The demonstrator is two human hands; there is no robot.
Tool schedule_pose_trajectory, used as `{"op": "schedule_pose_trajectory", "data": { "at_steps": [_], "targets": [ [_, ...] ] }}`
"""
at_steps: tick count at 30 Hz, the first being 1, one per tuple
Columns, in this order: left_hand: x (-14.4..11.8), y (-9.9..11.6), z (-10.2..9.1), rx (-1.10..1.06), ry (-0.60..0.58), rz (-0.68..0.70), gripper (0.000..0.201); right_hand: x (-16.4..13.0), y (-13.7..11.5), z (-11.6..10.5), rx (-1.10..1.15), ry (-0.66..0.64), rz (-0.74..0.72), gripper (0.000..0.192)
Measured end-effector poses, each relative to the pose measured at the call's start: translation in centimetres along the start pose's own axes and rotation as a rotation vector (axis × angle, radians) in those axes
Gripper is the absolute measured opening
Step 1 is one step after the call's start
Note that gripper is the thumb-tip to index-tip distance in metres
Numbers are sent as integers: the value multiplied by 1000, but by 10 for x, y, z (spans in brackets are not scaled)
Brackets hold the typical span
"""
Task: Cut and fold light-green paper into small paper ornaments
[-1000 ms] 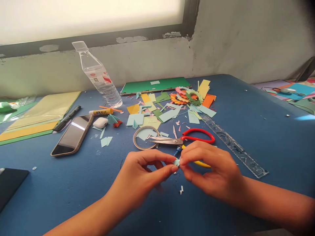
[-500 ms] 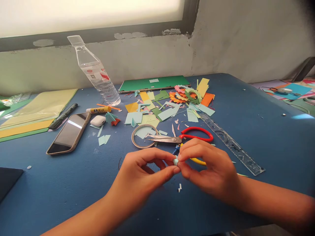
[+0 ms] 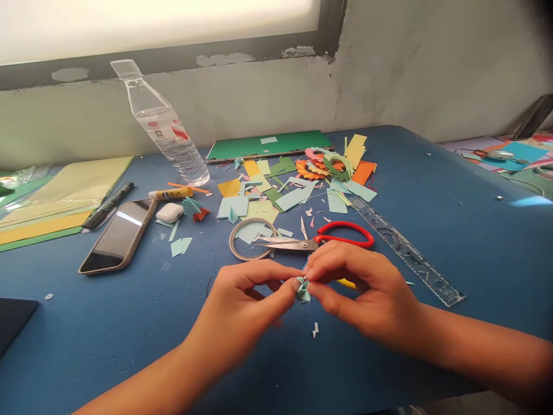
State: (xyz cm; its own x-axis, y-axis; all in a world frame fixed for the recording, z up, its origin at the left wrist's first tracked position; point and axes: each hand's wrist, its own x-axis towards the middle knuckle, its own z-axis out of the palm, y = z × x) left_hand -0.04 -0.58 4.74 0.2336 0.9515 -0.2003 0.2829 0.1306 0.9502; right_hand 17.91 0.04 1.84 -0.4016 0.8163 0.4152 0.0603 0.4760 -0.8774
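Low in the centre of the frame: left hand (image 3: 242, 300) and right hand (image 3: 367, 294) meeting fingertip to fingertip, fingers narrowed and pinching a small folded pale-green paper piece (image 3: 302, 289) between them, held just above the blue surface (image 3: 129, 323). Just beyond the hands, toward mid-frame: red-handled scissors (image 3: 319, 242) lying flat, blades pointing left onto a ring of tape (image 3: 253, 239). Right of the scissors: a clear ruler (image 3: 406, 251) running diagonally. Upper centre: scattered coloured paper scraps (image 3: 294, 184) and a green sheet (image 3: 268, 145). Left of centre: a phone (image 3: 118, 235), earbud case (image 3: 170, 212), glue stick (image 3: 170, 194), black marker (image 3: 108, 205). Upper left: a tilted-looking water bottle (image 3: 166, 129).
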Motion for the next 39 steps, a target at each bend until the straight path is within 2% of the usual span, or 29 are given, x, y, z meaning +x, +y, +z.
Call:
{"op": "schedule_pose_trajectory", "data": {
  "at_steps": [8, 12, 20, 25, 27, 32, 39],
  "targets": [
    [0, -2, 0, 50, 60, 123, 13, -1, -1, 2, 25, 9, -49, 17],
    [-1, -2, -1, 21, 22, 159, 16, 0, -1, 1, -12, 39, -64, 16],
    [2, -3, -6, -214, -69, 31, 8, 1, 0, -4, -125, 29, -114, 13],
    [7, -5, -10, -470, -261, -151, 4, 3, -1, -6, -142, -3, -200, 13],
    [8, -6, -11, -524, -290, -184, 6, 4, -2, -6, -136, -26, -244, 13],
    [7, -5, -10, -503, -246, -148, 7, 4, -3, -7, -125, -57, -255, 9],
    [4, -5, -10, -402, -253, -68, 10, 3, -1, -7, -123, -54, -237, 9]
  ]
}}
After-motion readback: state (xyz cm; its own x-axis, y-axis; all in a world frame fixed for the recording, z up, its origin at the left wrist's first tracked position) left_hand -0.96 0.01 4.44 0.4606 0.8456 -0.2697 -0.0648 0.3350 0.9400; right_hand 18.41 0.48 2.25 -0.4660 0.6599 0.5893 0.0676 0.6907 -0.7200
